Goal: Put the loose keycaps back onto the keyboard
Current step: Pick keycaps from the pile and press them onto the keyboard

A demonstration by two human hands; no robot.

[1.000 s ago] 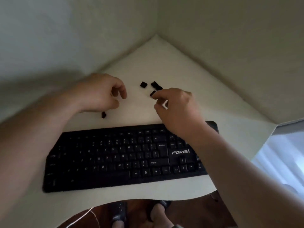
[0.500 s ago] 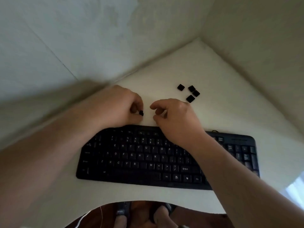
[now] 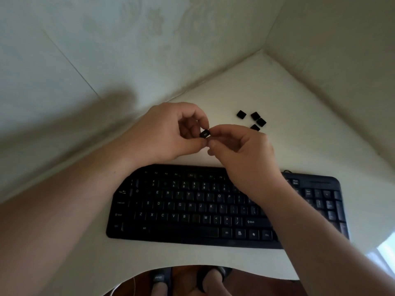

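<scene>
A black keyboard (image 3: pixel 213 210) lies on the white table, with a few dark gaps among its keys. Above its far edge, my left hand (image 3: pixel 168 133) and my right hand (image 3: pixel 241 150) meet fingertip to fingertip. Between them they pinch one black keycap (image 3: pixel 204 133), lifted off the table with its printed face showing. Several loose black keycaps (image 3: pixel 254 119) lie in a small cluster on the table just right of my hands; my right knuckles partly cover the nearest one.
The white table (image 3: pixel 277 86) fits into a corner between two pale walls (image 3: pixel 128 39). Its curved front edge runs below the keyboard. Under it I see my feet in sandals (image 3: pixel 162 278) on a brown floor. A thin cable leaves the keyboard's back right.
My left hand picked a keycap up off the table beside the keyboard. Both hands then came together and rose, and the right fingers joined the grip. The view shifted left.
</scene>
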